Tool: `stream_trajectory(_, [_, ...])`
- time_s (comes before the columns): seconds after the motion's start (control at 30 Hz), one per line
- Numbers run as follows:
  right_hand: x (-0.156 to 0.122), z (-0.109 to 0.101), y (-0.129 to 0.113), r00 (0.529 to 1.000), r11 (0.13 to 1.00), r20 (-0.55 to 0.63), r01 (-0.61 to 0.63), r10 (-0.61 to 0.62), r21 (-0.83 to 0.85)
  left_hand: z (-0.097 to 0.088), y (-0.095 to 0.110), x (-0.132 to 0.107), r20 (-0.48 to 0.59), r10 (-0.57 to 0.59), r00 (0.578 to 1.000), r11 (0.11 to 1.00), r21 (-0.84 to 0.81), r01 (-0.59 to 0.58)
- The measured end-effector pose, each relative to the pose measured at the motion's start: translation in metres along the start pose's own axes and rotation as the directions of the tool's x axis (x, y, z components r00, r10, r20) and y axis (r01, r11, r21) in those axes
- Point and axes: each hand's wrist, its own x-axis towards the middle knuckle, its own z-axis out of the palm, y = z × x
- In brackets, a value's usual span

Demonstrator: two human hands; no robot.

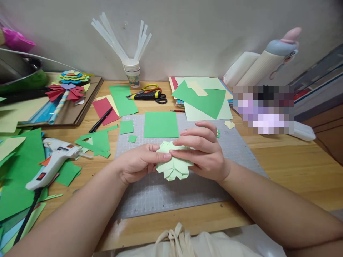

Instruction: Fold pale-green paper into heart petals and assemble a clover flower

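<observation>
A pale green paper flower (175, 169) with layered, folded petals is held between my two hands above the grey cutting mat (150, 200). My left hand (146, 159) grips its left side, thumb on top and fingers mostly hidden beneath. From the right, my right hand (205, 151) holds it too, with fingers curved over the upper face. Behind the hands a green paper square (161, 125) lies on the mat. Two smaller green pieces, one square (126, 127) and one tiny (132, 138), lie to its left.
A white glue gun (55, 160) rests among green scraps at left. A black pen (100, 120), a yellow-black cutter (146, 95) and a paper cup (133, 76) with white sticks are farther back. Paper sheets (206, 103) are stacked behind the mat. A finished-looking paper flower (65, 92) lies at back left.
</observation>
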Motion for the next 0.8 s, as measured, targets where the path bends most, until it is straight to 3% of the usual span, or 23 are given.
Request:
stream_trajectory(0.23, [0.001, 0.004, 0.0, 0.997, 0.994, 0.025, -0.08, 0.078, 0.077, 0.005, -0.001, 0.001, -0.013, 0.047, 0.999, 0.999, -0.007, -0.047])
stream_trajectory(0.47, [-0.001, 0.005, 0.003, 0.995, 0.994, 0.076, -0.077, 0.072, 0.074, 0.005, -0.002, 0.001, -0.123, 0.115, 0.986, 0.991, 0.077, -0.106])
stream_trajectory(0.57, [-0.004, 0.006, 0.005, 0.967, 0.94, 0.035, -0.253, 0.252, 0.231, 0.003, -0.003, 0.003, -0.194, 0.206, 0.959, 0.971, 0.162, -0.175])
stream_trajectory(0.6, [-0.004, 0.008, 0.005, 0.923, 0.871, 0.002, -0.365, 0.386, 0.329, 0.002, -0.004, 0.004, -0.224, 0.238, 0.945, 0.961, 0.197, -0.195])
stream_trajectory(0.63, [-0.004, 0.01, 0.005, 0.84, 0.752, -0.006, -0.483, 0.543, 0.448, 0.001, -0.004, 0.004, -0.255, 0.27, 0.929, 0.949, 0.235, -0.211])
stream_trajectory(0.67, [-0.003, 0.012, 0.004, 0.727, 0.579, 0.052, -0.586, 0.685, 0.568, 0.0, -0.005, 0.005, -0.282, 0.3, 0.911, 0.936, 0.273, -0.224])
stream_trajectory(0.7, [-0.002, 0.014, 0.003, 0.601, 0.351, 0.195, -0.667, 0.775, 0.657, 0.0, -0.005, 0.005, -0.303, 0.328, 0.895, 0.921, 0.311, -0.232])
stream_trajectory(0.73, [0.0, 0.016, 0.002, 0.473, 0.105, 0.389, -0.731, 0.79, 0.675, -0.001, -0.006, 0.006, -0.317, 0.352, 0.881, 0.907, 0.349, -0.237])
stream_trajectory(0.77, [0.002, 0.017, 0.0, 0.375, -0.102, 0.567, -0.764, 0.734, 0.637, -0.001, -0.006, 0.006, -0.325, 0.371, 0.87, 0.892, 0.384, -0.237])
stream_trajectory(0.8, [0.003, 0.019, -0.003, 0.311, -0.244, 0.697, -0.781, 0.647, 0.575, -0.001, -0.005, 0.006, -0.329, 0.387, 0.862, 0.878, 0.418, -0.234])
